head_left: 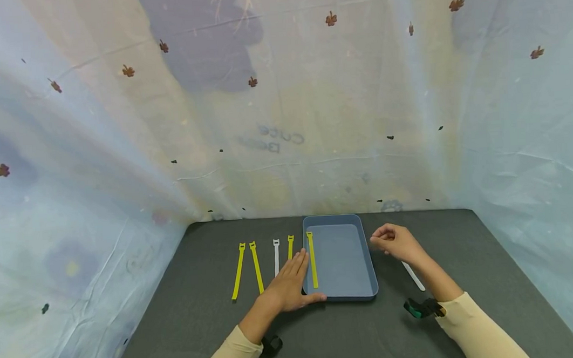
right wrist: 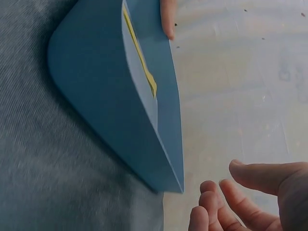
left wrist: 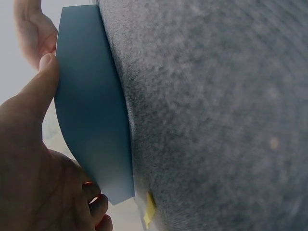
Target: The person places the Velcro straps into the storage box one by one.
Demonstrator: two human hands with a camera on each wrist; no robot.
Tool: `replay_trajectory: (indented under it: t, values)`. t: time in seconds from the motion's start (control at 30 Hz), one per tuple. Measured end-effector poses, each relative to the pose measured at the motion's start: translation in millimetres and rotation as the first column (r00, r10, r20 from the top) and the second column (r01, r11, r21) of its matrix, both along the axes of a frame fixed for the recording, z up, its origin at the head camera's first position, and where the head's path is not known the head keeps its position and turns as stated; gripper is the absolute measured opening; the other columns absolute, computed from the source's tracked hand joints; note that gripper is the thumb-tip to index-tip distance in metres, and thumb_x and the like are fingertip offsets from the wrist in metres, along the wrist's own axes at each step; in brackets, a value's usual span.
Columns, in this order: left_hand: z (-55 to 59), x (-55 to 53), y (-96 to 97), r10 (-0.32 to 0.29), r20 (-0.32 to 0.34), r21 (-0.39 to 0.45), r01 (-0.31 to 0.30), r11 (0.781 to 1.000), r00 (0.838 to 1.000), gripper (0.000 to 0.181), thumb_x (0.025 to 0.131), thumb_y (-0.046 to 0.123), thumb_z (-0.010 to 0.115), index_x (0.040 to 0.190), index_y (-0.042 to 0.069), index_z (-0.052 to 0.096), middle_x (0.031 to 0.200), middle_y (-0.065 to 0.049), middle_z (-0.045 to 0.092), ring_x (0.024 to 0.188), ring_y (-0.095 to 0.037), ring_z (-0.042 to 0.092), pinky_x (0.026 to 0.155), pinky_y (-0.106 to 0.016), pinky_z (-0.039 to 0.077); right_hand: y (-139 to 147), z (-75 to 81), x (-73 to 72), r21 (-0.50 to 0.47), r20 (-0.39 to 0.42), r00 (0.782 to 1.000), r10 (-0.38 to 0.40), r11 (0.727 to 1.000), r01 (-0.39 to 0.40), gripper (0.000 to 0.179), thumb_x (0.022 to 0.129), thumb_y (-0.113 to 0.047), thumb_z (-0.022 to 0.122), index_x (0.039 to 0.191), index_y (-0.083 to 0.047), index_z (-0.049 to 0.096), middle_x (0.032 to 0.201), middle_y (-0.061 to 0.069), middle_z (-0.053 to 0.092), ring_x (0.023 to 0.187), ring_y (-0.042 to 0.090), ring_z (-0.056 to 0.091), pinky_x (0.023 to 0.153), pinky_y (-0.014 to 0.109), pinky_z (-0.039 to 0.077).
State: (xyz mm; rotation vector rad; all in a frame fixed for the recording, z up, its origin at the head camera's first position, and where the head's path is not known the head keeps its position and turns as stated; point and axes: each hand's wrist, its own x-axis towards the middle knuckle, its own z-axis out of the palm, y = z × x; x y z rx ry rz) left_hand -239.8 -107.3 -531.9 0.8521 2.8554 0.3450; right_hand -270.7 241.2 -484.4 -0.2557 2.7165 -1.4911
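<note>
A blue-grey rectangular tray (head_left: 341, 262) lies on the dark table. Inside it, along the left side, is a yellow cable tie (head_left: 313, 261) with a slotted head. My left hand (head_left: 289, 287) rests on the tray's left edge, fingers extended along that side and thumb on the front rim. Just off the tray's right edge hovers my right hand (head_left: 399, 243), fingers loosely bent, with nothing between thumb and fingers in the right wrist view. Below that hand lies a white cable tie (head_left: 413, 276), its upper part hidden by the hand and wrist.
Left of the tray, two yellow cable ties (head_left: 239, 270) lie side by side. Closer to the tray are a white cable tie (head_left: 276, 255) and another yellow cable tie (head_left: 290, 246), both partly covered by the left hand. A patterned curtain (head_left: 283, 119) surrounds the table.
</note>
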Motion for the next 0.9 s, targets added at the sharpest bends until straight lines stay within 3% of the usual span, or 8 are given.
replay_trajectory:
  t: [0.37, 0.57, 0.9]
  values:
    - [0.7, 0.5, 0.5, 0.007, 0.013, -0.003, -0.007, 1.000, 1.000, 0.119, 0.095, 0.082, 0.056, 0.172, 0.005, 0.010, 0.181, -0.015, 0.006, 0.167, -0.030, 0.011, 0.134, -0.048, 0.017, 30.5, -18.7, 1.2, 0.034, -0.013, 0.999, -0.053, 0.998, 0.053, 0.028, 0.107, -0.020, 0.071, 0.117, 0.005, 0.068, 0.106, 0.026, 0.073, 0.087, 0.039, 0.070, 0.071, 0.038, 0.060]
    - [0.3, 0.4, 0.3, 0.008, 0.015, 0.003, -0.008, 1.000, 1.000, 0.119, 0.095, 0.082, 0.057, 0.172, 0.005, 0.010, 0.181, -0.015, 0.006, 0.167, -0.030, 0.010, 0.134, -0.049, 0.017, 41.5, -30.3, -0.9, 0.045, -0.020, 0.997, -0.076, 0.996, 0.077, 0.025, 0.105, -0.018, 0.073, 0.114, 0.005, 0.069, 0.103, 0.024, 0.074, 0.084, 0.033, 0.070, 0.067, 0.030, 0.056]
    - [1.1, 0.8, 0.5, 0.011, 0.020, -0.001, -0.011, 1.000, 1.000, 0.119, 0.095, 0.082, 0.056, 0.173, 0.005, 0.009, 0.181, -0.014, 0.006, 0.167, -0.029, 0.010, 0.134, -0.048, 0.017, 57.2, -45.3, -9.1, 0.110, -0.021, 0.993, -0.119, 0.987, 0.121, 0.028, 0.105, -0.019, 0.073, 0.114, 0.007, 0.069, 0.101, 0.020, 0.076, 0.078, 0.019, 0.068, 0.066, 0.034, 0.055]
